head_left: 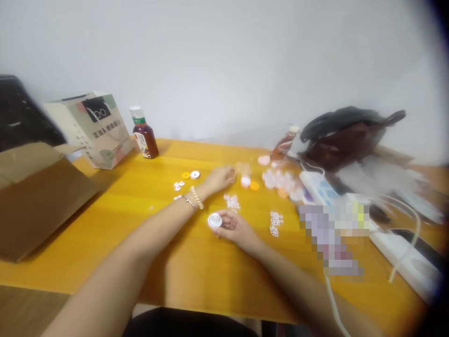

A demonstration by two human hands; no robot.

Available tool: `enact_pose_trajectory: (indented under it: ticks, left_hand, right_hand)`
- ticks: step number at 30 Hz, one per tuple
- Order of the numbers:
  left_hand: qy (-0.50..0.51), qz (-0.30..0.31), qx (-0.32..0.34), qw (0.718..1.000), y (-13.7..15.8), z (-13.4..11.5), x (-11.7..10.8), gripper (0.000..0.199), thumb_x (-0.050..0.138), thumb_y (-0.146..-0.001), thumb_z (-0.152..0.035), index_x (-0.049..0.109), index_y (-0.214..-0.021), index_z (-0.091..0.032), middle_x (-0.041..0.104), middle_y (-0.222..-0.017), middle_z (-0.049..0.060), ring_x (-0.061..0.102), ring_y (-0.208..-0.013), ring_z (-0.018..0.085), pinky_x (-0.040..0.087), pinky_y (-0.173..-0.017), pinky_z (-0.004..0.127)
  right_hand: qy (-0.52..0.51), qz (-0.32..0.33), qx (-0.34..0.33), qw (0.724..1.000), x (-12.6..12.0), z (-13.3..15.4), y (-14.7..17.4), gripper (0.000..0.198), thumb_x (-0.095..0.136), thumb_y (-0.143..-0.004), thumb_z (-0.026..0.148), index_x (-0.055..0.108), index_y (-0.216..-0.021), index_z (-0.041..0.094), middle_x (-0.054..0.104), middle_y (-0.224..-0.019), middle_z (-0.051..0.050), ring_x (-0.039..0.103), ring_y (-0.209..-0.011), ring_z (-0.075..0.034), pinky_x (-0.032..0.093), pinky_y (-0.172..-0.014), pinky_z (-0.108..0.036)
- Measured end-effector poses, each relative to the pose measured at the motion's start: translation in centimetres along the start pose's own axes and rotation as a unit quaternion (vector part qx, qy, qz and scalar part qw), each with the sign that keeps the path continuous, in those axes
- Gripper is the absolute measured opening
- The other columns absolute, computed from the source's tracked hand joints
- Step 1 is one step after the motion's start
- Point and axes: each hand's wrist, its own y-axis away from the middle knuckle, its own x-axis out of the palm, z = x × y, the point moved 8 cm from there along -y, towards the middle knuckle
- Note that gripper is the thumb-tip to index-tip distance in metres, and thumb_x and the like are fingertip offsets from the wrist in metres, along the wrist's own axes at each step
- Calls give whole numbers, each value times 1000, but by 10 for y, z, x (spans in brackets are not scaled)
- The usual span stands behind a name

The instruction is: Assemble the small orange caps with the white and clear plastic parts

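My right hand (233, 228) is closed around the edge of a small white round plastic piece (214, 220) with a raised centre, held above the table. My left hand (221, 177) reaches across, farther from me, and its fingers are blurred. Close to its fingertips are some clear plastic pieces (244, 167), also blurred. Flat white cut-out plastic parts (232, 202) lie between the two hands, and a similar group of cut-out parts (275, 223) is right of my right hand. A white disc (195, 174) and a yellow disc (185, 175) lie left of my left hand.
A cardboard box (42, 201), a paper bag (105, 135) and a brown bottle (146, 140) stand at left. Clear round pieces (280, 180) are heaped at right, beside a white power strip (403, 262) with cables. A dark bag (336, 145) sits behind, against the wall.
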Motion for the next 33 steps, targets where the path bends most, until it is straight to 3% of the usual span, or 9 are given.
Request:
enact_pose_trajectory:
  ticks: [4, 8, 13, 23, 33]
  left_hand:
    - [33, -54, -13, 998, 30, -1, -33, 24, 52, -82, -29, 54, -100, -13, 61, -95, 9, 58, -89, 18, 46, -77, 30]
    - [189, -78, -42, 978, 82, -6, -64, 28, 58, -79, -33, 56, -99, -13, 62, -95, 7, 59, -87, 16, 47, -81, 31]
    - [235, -71, -67, 967, 131, -21, -70, 26, 60, -78, -30, 57, -98, -14, 64, -91, 7, 61, -83, 15, 48, -80, 30]
    - [197, -70, -22, 978, 132, -29, -60, 26, 62, -77, -29, 58, -98, -14, 65, -91, 7, 60, -83, 15, 49, -79, 29]
    - [175, -7, -18, 984, 139, -37, -44, 25, 61, -77, -32, 61, -95, -14, 64, -95, 8, 59, -85, 15, 49, -78, 29]
  right_hand:
    - [-15, -13, 1, 1000, -5, -2, -2, 42, 78, -53, 28, 57, -88, 17, 66, -74, 1, 56, -57, -9, 46, -58, -24]
    - [-18, -22, -5, 1000, -8, -3, -4, 38, 77, -56, 30, 61, -88, 16, 66, -67, 1, 56, -53, -8, 45, -56, -23]
    - [8, -23, -12, 1000, -8, 0, -4, 31, 75, -58, 34, 65, -82, 15, 65, -63, 0, 56, -52, -9, 46, -56, -23]
    - [19, -27, 4, 999, -6, 1, -3, 33, 77, -54, 33, 65, -79, 15, 64, -61, 1, 55, -50, -8, 46, -55, -23]
    - [36, -14, -5, 999, -3, 3, -1, 29, 75, -57, 34, 65, -78, 16, 63, -61, 2, 55, -53, -8, 47, -58, -24]
